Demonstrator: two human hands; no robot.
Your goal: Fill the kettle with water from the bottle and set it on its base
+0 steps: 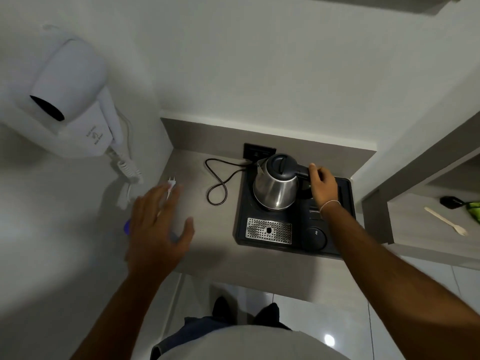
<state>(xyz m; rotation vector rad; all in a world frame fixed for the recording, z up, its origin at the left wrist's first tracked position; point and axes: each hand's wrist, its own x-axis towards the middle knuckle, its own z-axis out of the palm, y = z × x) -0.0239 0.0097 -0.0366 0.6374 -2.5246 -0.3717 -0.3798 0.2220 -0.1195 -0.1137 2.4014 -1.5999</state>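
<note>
A steel kettle (275, 188) with a dark lid, which is closed, stands on the black tray (345, 201) at the back of the grey counter. My right hand (323, 181) is wrapped around its black handle. My left hand (158, 227) hovers blurred, fingers spread, over the counter's left part. Under it a blue bottle cap (127, 227) peeks out; the rest of the bottle is hidden by the hand. The kettle hides its base, so I cannot make the base out.
The black power cord (217, 188) loops on the counter (207, 255) toward a dark wall socket (258, 151). A white plug (171, 183) lies at the left. The tray has a metal drip grate (268, 230). A wall hair dryer (70, 100) hangs left. On the shelf at the right lies a wooden fork (446, 224).
</note>
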